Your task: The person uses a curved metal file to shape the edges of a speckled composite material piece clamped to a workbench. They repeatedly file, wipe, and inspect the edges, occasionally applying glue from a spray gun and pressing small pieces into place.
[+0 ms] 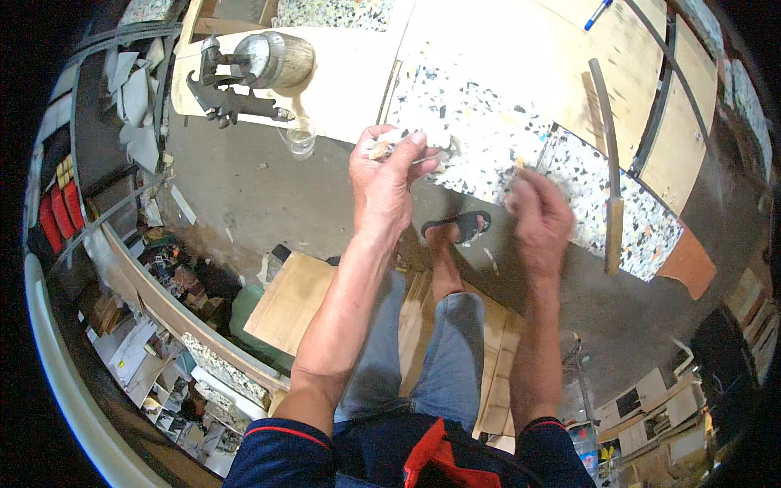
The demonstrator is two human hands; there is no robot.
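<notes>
My left hand (382,175) is closed round a pale, speckled clump of foam scraps (386,145), the thumb on top. It hovers by the near edge of a sheet of multicoloured chip foam (488,122) on the table. To its right, my right hand (541,215) is blurred by motion, its fingers curled together near the foam's front edge. A small pale bit shows at its fingertips, too smeared to name. Further right, a long knife (614,220) with a wooden handle lies across the foam, its dark blade pointing away from me.
A spray gun (236,102) with a metal cup stands at the table's left, beside a clear plastic cup (298,142) at the edge. A blue pen (599,15) lies at the far right. Brown sheet material (690,264) sticks out past the foam. Wooden boards (293,305) are below me.
</notes>
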